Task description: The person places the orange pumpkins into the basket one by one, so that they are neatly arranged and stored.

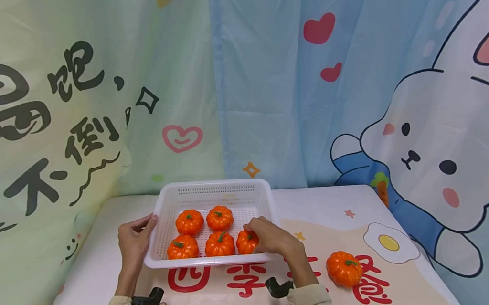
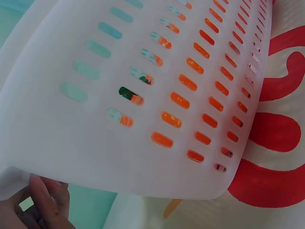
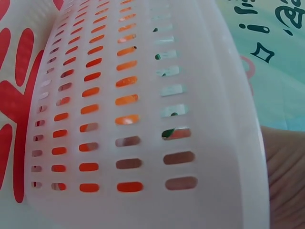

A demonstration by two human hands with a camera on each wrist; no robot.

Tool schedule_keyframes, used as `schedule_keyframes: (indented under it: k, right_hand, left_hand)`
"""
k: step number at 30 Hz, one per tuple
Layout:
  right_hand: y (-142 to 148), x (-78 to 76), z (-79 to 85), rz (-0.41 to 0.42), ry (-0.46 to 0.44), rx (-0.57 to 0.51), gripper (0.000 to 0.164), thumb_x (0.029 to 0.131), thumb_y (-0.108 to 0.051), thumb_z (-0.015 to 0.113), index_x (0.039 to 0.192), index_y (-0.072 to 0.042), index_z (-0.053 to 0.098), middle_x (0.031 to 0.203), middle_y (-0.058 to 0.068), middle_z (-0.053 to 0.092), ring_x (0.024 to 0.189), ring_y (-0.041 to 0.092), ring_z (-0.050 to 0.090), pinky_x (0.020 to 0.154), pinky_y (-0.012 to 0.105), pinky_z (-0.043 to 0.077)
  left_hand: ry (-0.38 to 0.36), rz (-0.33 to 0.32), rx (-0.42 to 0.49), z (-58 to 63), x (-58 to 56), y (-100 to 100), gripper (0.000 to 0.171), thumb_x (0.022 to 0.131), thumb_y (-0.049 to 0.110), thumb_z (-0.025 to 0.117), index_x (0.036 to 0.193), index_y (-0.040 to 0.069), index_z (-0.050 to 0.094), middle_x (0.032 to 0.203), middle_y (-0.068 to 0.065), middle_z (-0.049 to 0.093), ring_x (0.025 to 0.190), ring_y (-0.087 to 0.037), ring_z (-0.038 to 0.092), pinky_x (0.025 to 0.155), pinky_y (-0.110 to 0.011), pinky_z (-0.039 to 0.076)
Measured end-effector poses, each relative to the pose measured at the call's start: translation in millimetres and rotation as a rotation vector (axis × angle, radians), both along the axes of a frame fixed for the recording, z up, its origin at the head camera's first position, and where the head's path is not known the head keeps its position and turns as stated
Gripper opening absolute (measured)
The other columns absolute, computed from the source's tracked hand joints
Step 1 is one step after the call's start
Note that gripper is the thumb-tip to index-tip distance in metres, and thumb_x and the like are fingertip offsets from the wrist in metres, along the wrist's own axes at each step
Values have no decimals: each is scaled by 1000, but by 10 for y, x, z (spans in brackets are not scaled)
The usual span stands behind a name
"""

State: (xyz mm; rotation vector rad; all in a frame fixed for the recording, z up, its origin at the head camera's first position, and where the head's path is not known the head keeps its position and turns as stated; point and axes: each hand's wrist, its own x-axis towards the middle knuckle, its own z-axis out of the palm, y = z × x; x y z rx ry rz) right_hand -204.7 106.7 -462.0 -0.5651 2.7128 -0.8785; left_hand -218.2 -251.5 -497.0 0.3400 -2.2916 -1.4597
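A white plastic basket with slotted walls stands on the table and holds several small orange pumpkins with green stems. At its left side, my left hand pinches the rim; in the left wrist view the fingers show at the basket's corner. My right hand reaches over the right front rim and grips the rightmost pumpkin, its fingertips partly hidden behind it. In the right wrist view the slotted wall covers most of that hand, and orange shows through the slots.
Another orange pumpkin lies on the table to the right of the basket. The printed tablecloth carries red characters and a fried-egg picture. Behind the table hangs a printed curtain with a rabbit, hearts and black characters.
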Motion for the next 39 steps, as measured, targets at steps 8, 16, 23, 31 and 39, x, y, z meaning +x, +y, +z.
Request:
schedule_keyframes:
  k: [8,16,23,31,39]
  right_hand:
    - [-3,-28,-5,20,6,11,56,81,-5,94,131,4,70,121,17,72,114,28,60,109,53,58]
    - [-6,-47,-2,29,12,39,57,81,-7,95,132,4,71,118,15,72,113,26,59,108,51,58]
    - [-38,-61,-8,15,34,75,54,81,-8,95,129,2,71,115,15,72,110,27,59,106,50,59]
    - [-57,-41,-41,-8,23,50,53,79,-8,96,123,2,69,118,17,71,111,28,59,107,52,59]
    - [-58,-36,-44,-4,33,65,56,78,-8,97,125,2,68,123,18,72,113,29,60,109,51,58]
  left_hand:
    - [-8,-10,6,19,-3,9,36,104,26,77,128,-2,79,114,-32,79,65,-3,61,57,-17,53]
    - [-15,-10,10,23,-12,10,36,104,25,76,129,-2,78,116,-32,79,66,-3,61,58,-16,53]
    - [-21,-11,10,18,-21,7,37,105,26,76,129,-2,78,116,-32,79,65,-3,61,58,-16,53]
    - [-22,-11,4,16,-4,6,37,104,26,76,128,-2,78,116,-32,79,65,-3,61,58,-16,53]
    - [-19,-8,5,7,1,4,37,104,26,76,128,-2,78,116,-32,79,65,-3,61,58,-16,53]
